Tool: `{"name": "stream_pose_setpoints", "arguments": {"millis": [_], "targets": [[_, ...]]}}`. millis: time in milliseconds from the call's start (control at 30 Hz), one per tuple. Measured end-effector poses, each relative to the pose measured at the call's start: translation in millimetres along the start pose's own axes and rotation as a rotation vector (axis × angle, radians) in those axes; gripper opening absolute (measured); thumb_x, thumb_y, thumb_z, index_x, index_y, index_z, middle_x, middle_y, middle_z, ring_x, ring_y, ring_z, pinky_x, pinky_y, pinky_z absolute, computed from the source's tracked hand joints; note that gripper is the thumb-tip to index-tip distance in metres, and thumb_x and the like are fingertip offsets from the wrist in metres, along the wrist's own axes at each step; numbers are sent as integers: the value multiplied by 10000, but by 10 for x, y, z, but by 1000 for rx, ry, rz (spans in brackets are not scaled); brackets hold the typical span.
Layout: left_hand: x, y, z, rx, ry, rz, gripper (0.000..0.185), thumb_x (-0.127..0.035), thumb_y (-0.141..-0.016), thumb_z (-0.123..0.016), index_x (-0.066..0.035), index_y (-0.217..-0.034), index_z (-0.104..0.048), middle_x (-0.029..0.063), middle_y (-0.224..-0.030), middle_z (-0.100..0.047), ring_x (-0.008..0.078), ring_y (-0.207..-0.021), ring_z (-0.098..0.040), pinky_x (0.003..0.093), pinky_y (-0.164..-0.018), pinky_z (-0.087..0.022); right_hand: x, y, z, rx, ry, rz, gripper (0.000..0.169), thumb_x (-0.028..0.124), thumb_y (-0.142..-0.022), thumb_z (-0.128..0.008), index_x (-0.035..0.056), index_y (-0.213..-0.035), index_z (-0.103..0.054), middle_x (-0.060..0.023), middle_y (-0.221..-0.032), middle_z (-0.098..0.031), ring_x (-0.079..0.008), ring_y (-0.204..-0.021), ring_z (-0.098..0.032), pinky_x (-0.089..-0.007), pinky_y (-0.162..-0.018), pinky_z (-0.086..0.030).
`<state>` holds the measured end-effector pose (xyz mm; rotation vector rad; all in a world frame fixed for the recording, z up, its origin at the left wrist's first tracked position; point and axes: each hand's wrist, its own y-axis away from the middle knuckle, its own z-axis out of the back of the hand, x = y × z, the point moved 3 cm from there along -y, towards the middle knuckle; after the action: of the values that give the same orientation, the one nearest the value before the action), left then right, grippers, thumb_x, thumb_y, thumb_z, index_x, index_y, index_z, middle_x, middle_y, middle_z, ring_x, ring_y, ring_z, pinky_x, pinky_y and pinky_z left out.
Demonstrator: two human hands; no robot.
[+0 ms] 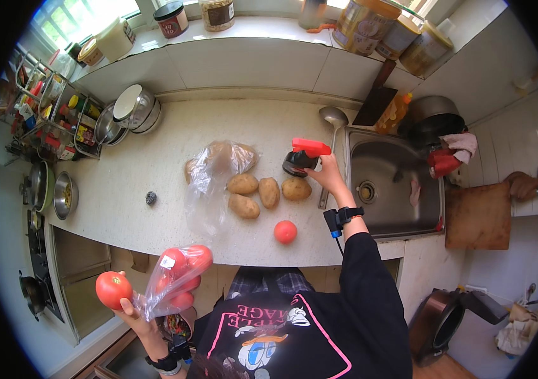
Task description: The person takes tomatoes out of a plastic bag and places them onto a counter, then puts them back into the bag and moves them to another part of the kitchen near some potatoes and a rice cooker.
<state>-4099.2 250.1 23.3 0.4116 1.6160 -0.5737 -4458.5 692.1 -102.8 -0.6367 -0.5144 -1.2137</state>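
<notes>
My left hand (131, 310) holds a loose tomato (114, 289) and the gathered neck of a clear plastic bag of tomatoes (179, 275), in front of the counter's edge. On the countertop, my right hand (327, 174) has its fingers around a dark bottle with a red spray head (310, 147). Several loose potatoes (269, 193) lie left of and below that bottle, one of them close under it. Another tomato (285, 232) rests nearer the counter's front edge. A clear plastic bag with potatoes (221, 161) lies behind the loose ones.
A steel ladle (333, 116) lies beside the sink (394, 231). Behind it a cleaver (375, 102) leans at the wall. Stacked bowls (136, 109) and a spice rack (55, 113) stand at the left, near a steel bowl (65, 195) with food. A wooden board (477, 215) is right of the sink.
</notes>
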Motion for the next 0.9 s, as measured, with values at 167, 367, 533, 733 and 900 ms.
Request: {"name": "stream_pose_setpoints", "arguments": {"millis": [167,367,533,733,900], "targets": [[-76,72,-186,-30,-12,6,628,-433,-842,-631,0,-1262,-454,-6,-806,-445,30,-568,-333,196,-458,-275,128,-11,-30,-44,-59,-4,485,183,-676,-764,42,-1095,-564,-119,-842,-580,-237,-699,-556,-326,-621,-464],[-197,207,-327,-97,-11,-10,611,-421,-849,-626,-19,-1267,-434,26,-937,-514,33,-568,-354,190,-456,-307,122,-199,-383,-224,-35,-98,459,224,-716,-710,44,-1090,-515,-127,-1040,-513,-371,-850,-606,-442,-704,-508],[-308,291,-372,-90,-60,55,605,-419,-853,-614,-34,-1274,-413,63,-1209,-534,38,-585,-376,188,-456,-328,94,-715,-562,-412,30,-212,481,244,-738,-680,-2,-1083,-452,-168,-1093,-444,-407,-827,-592,-474,-705,-494],[-261,359,-247,-183,-79,2,597,-413,-859,-603,-26,-1272,-412,73,-1271,-517,33,-585,-377,187,-443,-308,219,-1425,-655,-546,-42,-465,439,231,-751,-674,-7,-951,-364,-215,-1022,-407,-468,-832,-571,-529,-700,-480],[-378,396,-269,-271,-96,26,568,-398,-871,-588,-46,-1273,-394,74,-1290,-505,47,-585,-376,192,-465,-306,202,-1888,-899,-684,-215,-587,606,287,-705,-753,-40,-991,-330,-250,-1078,-370,-466,-876,-546,-522,-739,-478]]}}
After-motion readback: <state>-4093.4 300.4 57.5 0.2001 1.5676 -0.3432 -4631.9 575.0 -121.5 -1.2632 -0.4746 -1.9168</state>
